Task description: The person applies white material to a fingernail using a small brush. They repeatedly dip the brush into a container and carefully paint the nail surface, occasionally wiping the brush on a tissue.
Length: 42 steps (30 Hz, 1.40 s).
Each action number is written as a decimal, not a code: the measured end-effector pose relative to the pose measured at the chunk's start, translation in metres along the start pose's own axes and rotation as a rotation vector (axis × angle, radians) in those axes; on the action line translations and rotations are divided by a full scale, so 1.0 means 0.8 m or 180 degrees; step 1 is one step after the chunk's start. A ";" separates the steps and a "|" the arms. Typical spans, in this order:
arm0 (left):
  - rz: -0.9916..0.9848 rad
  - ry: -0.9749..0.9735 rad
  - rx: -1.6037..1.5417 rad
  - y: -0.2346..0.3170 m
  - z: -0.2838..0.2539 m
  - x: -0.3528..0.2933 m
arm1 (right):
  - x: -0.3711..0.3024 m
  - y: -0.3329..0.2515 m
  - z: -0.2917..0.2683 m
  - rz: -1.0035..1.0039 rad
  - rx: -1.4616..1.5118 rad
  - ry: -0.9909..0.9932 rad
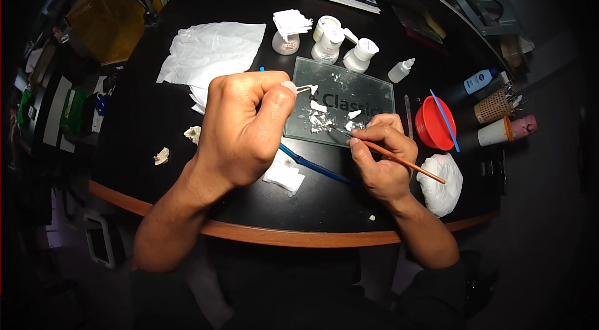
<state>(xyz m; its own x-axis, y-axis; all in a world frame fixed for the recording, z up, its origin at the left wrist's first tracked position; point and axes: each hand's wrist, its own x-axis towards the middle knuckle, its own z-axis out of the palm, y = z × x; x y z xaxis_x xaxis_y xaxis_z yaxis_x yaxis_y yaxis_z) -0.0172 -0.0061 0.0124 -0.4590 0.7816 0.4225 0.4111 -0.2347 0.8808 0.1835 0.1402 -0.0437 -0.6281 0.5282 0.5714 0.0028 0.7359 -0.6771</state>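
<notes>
My left hand (pixel 249 127) is raised over the glass slab, its fingers closed on thin metal tweezers (pixel 304 88). A small white piece (pixel 314 90) sits at the tweezers' tips. My right hand (pixel 388 165) pinches a fine brush (pixel 399 160) with an orange-brown handle. The brush tip points at heaps of white powder or paste (pixel 320 120) on the glass slab (pixel 374 90). More white lumps (pixel 318 106) lie on the slab. Most of the tweezers is hidden by my left hand.
Behind the slab stand white jars (pixel 326 49) and a dropper bottle (pixel 401 70). To the right are a red bowl (pixel 430 127) with a blue stick (pixel 444 119) across it and a white bundle (pixel 441 189). Paper sheets (pixel 212 49) and small cream-coloured casts (pixel 162 156) lie left.
</notes>
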 end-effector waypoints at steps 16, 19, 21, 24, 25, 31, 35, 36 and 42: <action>-0.0051 -0.0163 0.0083 0.004 0.004 -0.006 | 0.001 0.008 0.017 -0.0078 -0.0243 -0.0213; -0.0080 -0.0138 0.0053 0.003 0.003 -0.008 | -0.002 0.010 0.018 -0.0069 -0.0212 -0.0181; -0.0071 -0.0129 0.0033 0.003 0.002 -0.008 | -0.004 0.010 0.019 -0.0040 -0.0170 -0.0129; -0.0038 -0.0122 0.0018 0.005 0.006 -0.006 | -0.004 0.010 0.016 0.0196 0.0000 -0.0047; -0.0040 -0.0116 0.0020 0.005 0.006 -0.006 | -0.004 0.010 0.016 0.0145 -0.0036 -0.0087; -0.0062 -0.0152 -0.0047 0.003 0.005 -0.008 | -0.003 0.010 0.018 0.0094 -0.0111 -0.0116; -0.0028 -0.0141 -0.0071 0.002 0.006 -0.008 | -0.005 0.009 0.018 0.0189 -0.0036 -0.0059; -0.0027 -0.0152 -0.0091 0.002 0.006 -0.008 | -0.005 0.009 0.018 0.0187 -0.0033 -0.0061; -0.0051 -0.0130 -0.0056 0.004 0.006 -0.008 | 0.000 0.005 0.017 0.0009 -0.0218 -0.0207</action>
<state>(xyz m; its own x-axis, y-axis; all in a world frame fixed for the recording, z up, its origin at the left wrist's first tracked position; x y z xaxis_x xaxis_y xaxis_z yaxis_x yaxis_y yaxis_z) -0.0089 -0.0094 0.0115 -0.4327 0.8081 0.3996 0.3899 -0.2319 0.8912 0.1728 0.1374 -0.0532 -0.6771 0.5033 0.5368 0.0565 0.7629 -0.6441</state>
